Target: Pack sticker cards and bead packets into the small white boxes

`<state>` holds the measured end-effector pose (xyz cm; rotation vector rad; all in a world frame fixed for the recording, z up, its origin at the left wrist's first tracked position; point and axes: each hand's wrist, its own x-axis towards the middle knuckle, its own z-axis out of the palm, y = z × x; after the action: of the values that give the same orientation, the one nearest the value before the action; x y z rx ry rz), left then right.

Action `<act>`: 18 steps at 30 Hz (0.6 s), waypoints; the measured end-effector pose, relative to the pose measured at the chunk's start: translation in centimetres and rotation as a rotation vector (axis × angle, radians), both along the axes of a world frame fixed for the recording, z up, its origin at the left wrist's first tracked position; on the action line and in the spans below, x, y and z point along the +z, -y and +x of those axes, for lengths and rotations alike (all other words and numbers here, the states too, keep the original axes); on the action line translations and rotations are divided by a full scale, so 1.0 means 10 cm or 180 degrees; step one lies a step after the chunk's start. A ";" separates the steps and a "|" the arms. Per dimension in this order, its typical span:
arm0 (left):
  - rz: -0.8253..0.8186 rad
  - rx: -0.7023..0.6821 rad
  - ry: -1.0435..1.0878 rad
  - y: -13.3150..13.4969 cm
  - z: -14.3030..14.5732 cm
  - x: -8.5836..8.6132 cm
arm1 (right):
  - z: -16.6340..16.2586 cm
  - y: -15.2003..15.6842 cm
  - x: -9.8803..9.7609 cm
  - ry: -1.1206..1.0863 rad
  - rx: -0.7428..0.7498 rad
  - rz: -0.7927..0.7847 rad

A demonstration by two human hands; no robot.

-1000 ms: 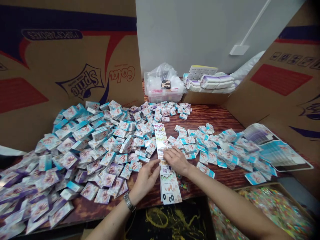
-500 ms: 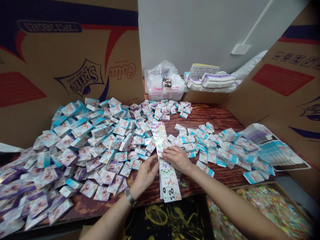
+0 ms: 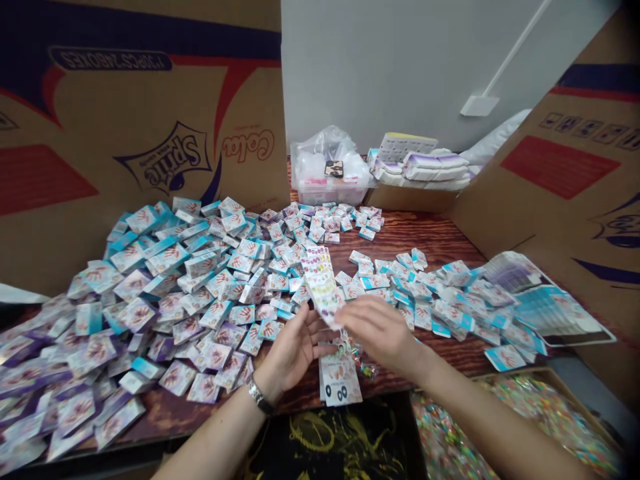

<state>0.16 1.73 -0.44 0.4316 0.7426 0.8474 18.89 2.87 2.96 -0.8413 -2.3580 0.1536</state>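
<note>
Printed strip: the upper length (image 3: 319,280) lies slanting between the heaps, midway between the table's (image 3: 435,233) left and right ends; its near end curves up off the surface at the right hand.
Near panel: a printed panel (image 3: 343,387) lies flat at the table's front edge, over another sheet just showing at its left; from where I stand, the hands hide whether it joins the upper length.
Right hand: the right hand (image 3: 383,327) appears to grasp the strip's raised end between its fingers and a thumb I cannot see.
Left hand: the left hand (image 3: 295,350) is relaxed and grasps nothing, palm turned towards the strip, fingers over the near panel; contact cannot be told.
Left heap: small hand-printed boxes (image 3: 193,283) cover the table from its left front corner towards the far edge.
Right group: looser boxes (image 3: 420,290) spread towards the right edge, beside fanned packs (image 3: 545,310).
Wrapped pieces: a few bright pieces (image 3: 369,370) lie near the front edge, just right of the panel.
Step in hand: judged to be bending or folding the strip at its middle.
Next move: judged to call for the left fingers to steady the lower layer while the right keeps the raised end aligned, lest the crease run crooked.
</note>
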 end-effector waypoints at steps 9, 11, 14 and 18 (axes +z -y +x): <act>0.0082 0.0636 0.0054 -0.06 0.11 -0.06 | -0.08 0.27 -0.22 -0.0243 -0.0504 -0.0721; 0.0275 0.0622 -0.0117 -0.03 0.11 -0.05 | -0.10 0.20 -0.29 -0.0528 -0.1008 -0.1224; 0.0867 0.0536 -0.0632 0.01 0.10 -0.08 | -0.17 0.06 -0.41 -0.1131 -0.1334 -0.1987; 0.1498 0.0367 -0.1361 0.08 0.08 -0.17 | -0.26 -0.13 -0.45 -0.2505 -0.1258 -0.2524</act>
<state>0.92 0.95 -2.16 1.0199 0.9665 1.0560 16.33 4.15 -1.57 -1.2816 -1.3276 1.0784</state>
